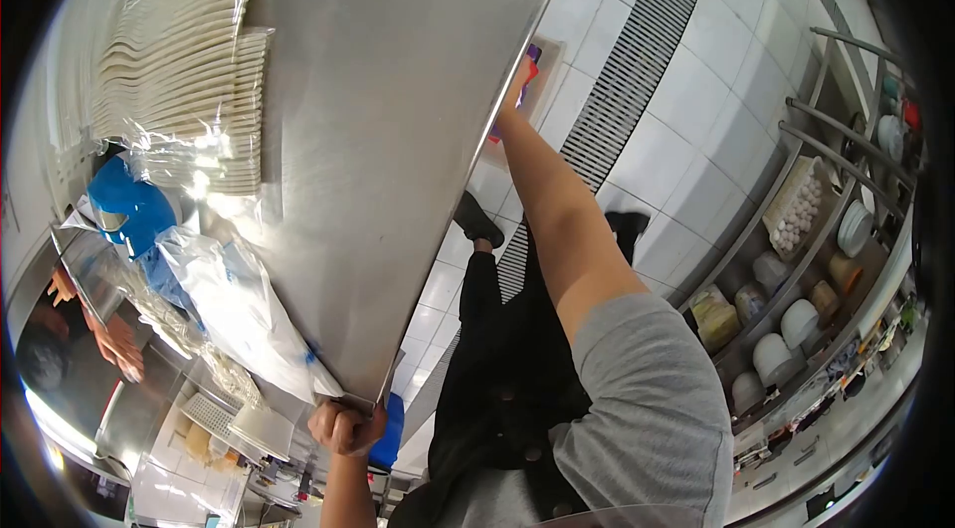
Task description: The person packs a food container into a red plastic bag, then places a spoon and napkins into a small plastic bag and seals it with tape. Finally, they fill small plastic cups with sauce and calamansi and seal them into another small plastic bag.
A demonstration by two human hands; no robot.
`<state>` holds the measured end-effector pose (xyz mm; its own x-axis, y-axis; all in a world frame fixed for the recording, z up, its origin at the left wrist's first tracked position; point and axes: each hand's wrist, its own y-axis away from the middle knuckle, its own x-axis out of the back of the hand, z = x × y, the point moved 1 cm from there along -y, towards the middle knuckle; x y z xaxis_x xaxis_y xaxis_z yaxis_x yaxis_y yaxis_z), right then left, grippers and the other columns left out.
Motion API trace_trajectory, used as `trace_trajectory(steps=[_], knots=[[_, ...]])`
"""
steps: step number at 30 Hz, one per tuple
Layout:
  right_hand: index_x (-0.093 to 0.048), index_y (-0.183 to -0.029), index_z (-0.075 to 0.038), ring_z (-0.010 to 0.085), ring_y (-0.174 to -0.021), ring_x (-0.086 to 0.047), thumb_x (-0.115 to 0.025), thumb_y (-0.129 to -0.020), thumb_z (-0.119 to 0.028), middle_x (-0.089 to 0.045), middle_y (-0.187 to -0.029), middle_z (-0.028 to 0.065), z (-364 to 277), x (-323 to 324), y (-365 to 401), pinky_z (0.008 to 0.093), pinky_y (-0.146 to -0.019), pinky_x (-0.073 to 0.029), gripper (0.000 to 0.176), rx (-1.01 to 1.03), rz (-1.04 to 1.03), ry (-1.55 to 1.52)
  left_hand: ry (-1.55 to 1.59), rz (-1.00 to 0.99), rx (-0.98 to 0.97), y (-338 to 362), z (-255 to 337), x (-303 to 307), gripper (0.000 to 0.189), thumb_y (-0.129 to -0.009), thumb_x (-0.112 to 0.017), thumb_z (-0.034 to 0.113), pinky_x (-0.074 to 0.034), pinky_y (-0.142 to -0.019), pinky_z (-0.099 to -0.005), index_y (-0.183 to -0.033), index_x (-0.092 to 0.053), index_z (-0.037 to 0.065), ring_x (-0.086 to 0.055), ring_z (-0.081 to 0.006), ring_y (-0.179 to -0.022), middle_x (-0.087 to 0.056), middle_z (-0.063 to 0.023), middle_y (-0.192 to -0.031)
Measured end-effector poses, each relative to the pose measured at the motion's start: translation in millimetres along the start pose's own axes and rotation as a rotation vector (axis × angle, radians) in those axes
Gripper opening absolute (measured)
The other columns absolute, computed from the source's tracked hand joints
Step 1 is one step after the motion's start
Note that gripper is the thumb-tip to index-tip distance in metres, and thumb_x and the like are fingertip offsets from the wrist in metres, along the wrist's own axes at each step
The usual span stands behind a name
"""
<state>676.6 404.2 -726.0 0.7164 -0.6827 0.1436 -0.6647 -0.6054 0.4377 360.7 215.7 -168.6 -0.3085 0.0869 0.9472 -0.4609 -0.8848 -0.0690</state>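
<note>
My left hand [341, 427] is closed, its fingers curled at the near corner of the steel table [368, 130]. The tip of a white plastic bag [234, 309] lies just beside it on the tabletop. My right arm reaches down past the table's long edge. Only part of my right hand [518, 85] shows there, with its fingers hidden. Next to it is a red and purple item [532, 70], too covered to name, in or over a clear bin [549, 80] below the table.
Clear-wrapped stacks of off-white ridged items [189, 80] and a blue object [129, 202] lie on the table. Another person's hands [117, 347] show at the far left. A floor drain grate [637, 50] crosses the tiles; a shelf rack with an egg tray [796, 208] stands right.
</note>
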Motion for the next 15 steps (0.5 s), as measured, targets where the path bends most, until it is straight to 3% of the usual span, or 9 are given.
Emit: trace_trajectory(steps=[4, 6, 9, 12, 13, 15], knots=[[-0.061, -0.096, 0.002, 0.0413, -0.104, -0.061, -0.075, -0.077, -0.003, -0.062, -0.111, 0.0243, -63.8, 16.7, 53.1, 0.044, -0.092, -0.051, 0.024, 0.141, -0.211, -0.102, 0.021, -0.009, 0.003, -7.8, 3.2, 1.4, 0.042, -0.066, -0.084, 0.012, -0.036, -0.042, -0.0345, -0.059, -0.043, 0.017, -0.05, -0.0237, -0.045, -0.047, -0.0037, -0.056], [-0.057, -0.096, 0.003, 0.0438, -0.114, -0.059, -0.07, -0.079, 0.002, -0.062, -0.116, 0.0272, -154.0, 50.2, 100.6, 0.0445, -0.096, -0.05, 0.021, 0.193, -0.214, 0.086, 0.019, 0.01, 0.001, -12.6, 6.1, 0.6, 0.042, -0.066, -0.084, 0.01, -0.036, -0.041, -0.0348, -0.059, -0.043, 0.016, -0.05, -0.0242, -0.044, -0.047, -0.0042, -0.056], [-0.055, -0.094, 0.002, 0.0473, -0.122, -0.056, -0.066, -0.082, 0.004, -0.06, -0.123, 0.0301, -133.8, 68.0, 118.1, 0.0448, -0.1, -0.048, 0.017, 0.463, -0.202, 0.268, 0.012, -0.023, 0.012, -11.1, 6.4, 3.2, 0.043, -0.066, -0.085, 0.01, -0.037, -0.042, -0.0354, -0.059, -0.043, 0.015, -0.05, -0.0252, -0.045, -0.046, -0.0051, -0.057], [-0.055, -0.094, 0.002, 0.0485, -0.128, -0.052, -0.066, -0.084, 0.004, -0.057, -0.131, 0.0314, -122.5, 80.4, 115.5, 0.0463, -0.103, -0.047, 0.015, 0.303, -0.414, 0.436, 0.098, 0.011, 0.03, -12.7, 5.0, 1.8, 0.045, -0.065, -0.086, 0.011, -0.037, -0.042, -0.0365, -0.059, -0.042, 0.014, -0.05, -0.0262, -0.046, -0.047, -0.0057, -0.058], [-0.055, -0.097, 0.002, 0.0427, -0.123, -0.059, -0.064, -0.089, 0.001, -0.057, -0.132, 0.0304, -151.0, 80.9, 114.8, 0.043, -0.1, -0.049, 0.013, 0.42, -0.326, 0.314, 0.098, 0.015, 0.028, -13.4, 5.4, 2.2, 0.046, -0.066, -0.087, 0.01, -0.037, -0.042, -0.0367, -0.059, -0.041, 0.014, -0.05, -0.0265, -0.047, -0.047, -0.006, -0.059], [-0.054, -0.101, 0.002, 0.0365, -0.115, -0.063, -0.063, -0.092, -0.002, -0.06, -0.127, 0.0277, -209.6, 90.2, 112.5, 0.0397, -0.097, -0.051, 0.013, 0.252, -0.189, 0.257, 0.078, 0.014, 0.033, -15.2, 8.2, 3.5, 0.047, -0.066, -0.087, 0.01, -0.037, -0.042, -0.0365, -0.059, -0.041, 0.014, -0.05, -0.0266, -0.047, -0.047, -0.0063, -0.059]])
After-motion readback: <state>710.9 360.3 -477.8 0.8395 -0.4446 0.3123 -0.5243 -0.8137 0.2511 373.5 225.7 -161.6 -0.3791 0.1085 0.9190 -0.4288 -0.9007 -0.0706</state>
